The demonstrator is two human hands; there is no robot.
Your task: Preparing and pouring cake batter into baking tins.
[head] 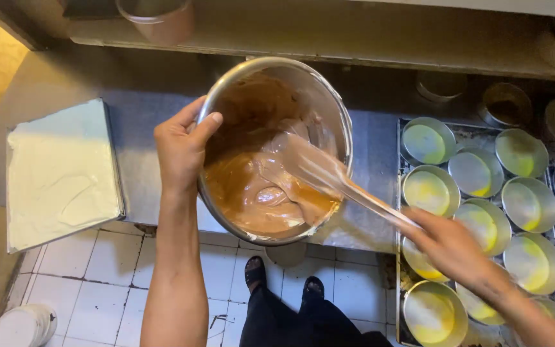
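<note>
Fingers of the left hand pinch the tilted steel bowl's rim at the counter edge while the right hand grips the spatula; a slip could tip brown batter onto the floor.

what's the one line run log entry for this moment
left hand: grips bowl rim | right hand: holds spatula in brown batter | right: tray of greased tins

Bowl mid worktop, batter + spatula in it. Filled tray to its left; tray w/ round tins right. Cup on shelf behind.
</note>
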